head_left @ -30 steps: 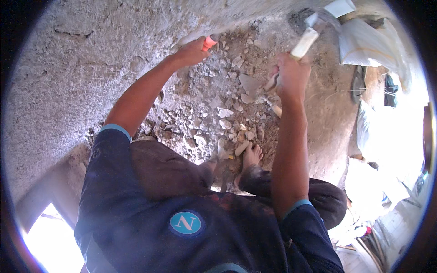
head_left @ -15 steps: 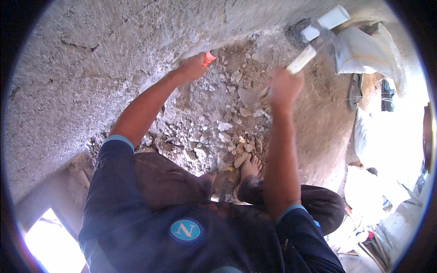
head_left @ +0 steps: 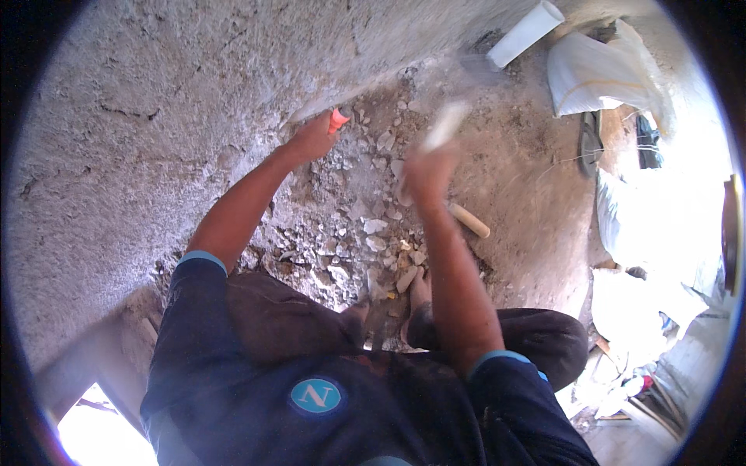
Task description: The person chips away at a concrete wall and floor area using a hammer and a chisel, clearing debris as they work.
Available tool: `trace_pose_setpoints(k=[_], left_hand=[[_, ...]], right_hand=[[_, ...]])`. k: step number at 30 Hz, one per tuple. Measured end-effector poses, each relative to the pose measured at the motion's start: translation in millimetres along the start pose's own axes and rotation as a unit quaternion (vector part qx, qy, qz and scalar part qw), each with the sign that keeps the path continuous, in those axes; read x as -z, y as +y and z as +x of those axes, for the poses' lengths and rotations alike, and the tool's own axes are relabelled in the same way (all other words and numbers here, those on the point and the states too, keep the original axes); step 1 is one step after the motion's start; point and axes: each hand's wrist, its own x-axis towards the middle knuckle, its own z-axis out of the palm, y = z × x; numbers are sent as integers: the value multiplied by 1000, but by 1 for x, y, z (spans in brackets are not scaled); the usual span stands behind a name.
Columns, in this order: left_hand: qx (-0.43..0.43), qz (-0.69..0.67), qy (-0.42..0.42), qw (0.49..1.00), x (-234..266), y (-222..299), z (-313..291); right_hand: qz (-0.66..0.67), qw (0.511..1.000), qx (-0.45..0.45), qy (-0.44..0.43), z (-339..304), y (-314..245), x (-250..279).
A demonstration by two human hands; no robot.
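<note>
My left hand (head_left: 313,138) is closed around an orange grip with a flared end (head_left: 337,121), held against the foot of the rough wall; the rest of that tool is hidden. My right hand (head_left: 430,172) is closed on a hammer by its pale handle (head_left: 446,126). Motion smears the hammer, and its head is only a faint blur. Under my right forearm a tool with a wooden handle (head_left: 471,221) lies on the ground, mostly covered by that arm. Broken rubble (head_left: 374,226) is spread between my hands and my bare feet.
The rough wall (head_left: 171,101) rises along the left and far side. A white pipe (head_left: 524,36) sticks up from the ground at the far right. Near it lie a white sack (head_left: 602,74) and a sandal (head_left: 590,144). More white sacking (head_left: 641,311) and sticks lie along the right.
My right hand has swung the hammer to the left, toward the orange grip. The wooden handle on the ground has come into view. My left hand keeps its hold; the whole view has shifted slightly.
</note>
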Motion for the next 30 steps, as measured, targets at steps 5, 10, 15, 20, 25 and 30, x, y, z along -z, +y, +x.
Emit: trace_pose_setpoints(k=[5,10,15,20,25,30], left_hand=[[-62,-40,9,997,-13,-22,4],[-49,-42,34,997,0,-10,-10],[-15,-37,6,999,-4,1,-12],[-30,-5,25,999,0,-6,-18],[-55,-67,30,996,0,-15,-14],[-54,6,43,998,11,5,-9]], right_hand=[[-172,953,-30,-248,11,18,10],[136,989,-54,16,28,-52,36],[-234,947,163,-148,-29,41,-16],[-10,991,-40,-129,28,-31,41],[0,999,15,33,8,-9,8],[-141,962,15,-234,-5,2,4]])
